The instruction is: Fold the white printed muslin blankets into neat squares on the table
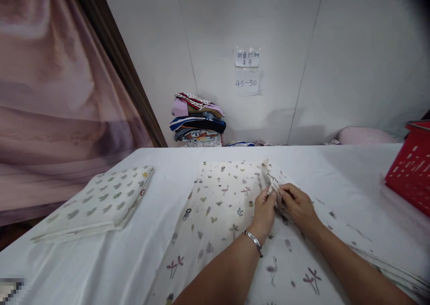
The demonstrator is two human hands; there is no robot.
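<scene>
A thin white cloth printed with flamingos, cacti and small plants lies spread in front of me. My left hand pinches a gathered fold of it right of the middle. Close beside it, my right hand has its fingers pressed on the same bunched part, which is raised a little off the table. The fingertips of both hands nearly meet there. The cloth's near end runs under my forearms and out of view.
On the left lies a folded cloth with grey-green prints. A red basket stands at the right edge of the white-covered table. Behind the table is a stack of folded fabrics by the wall, which carries handwritten paper signs.
</scene>
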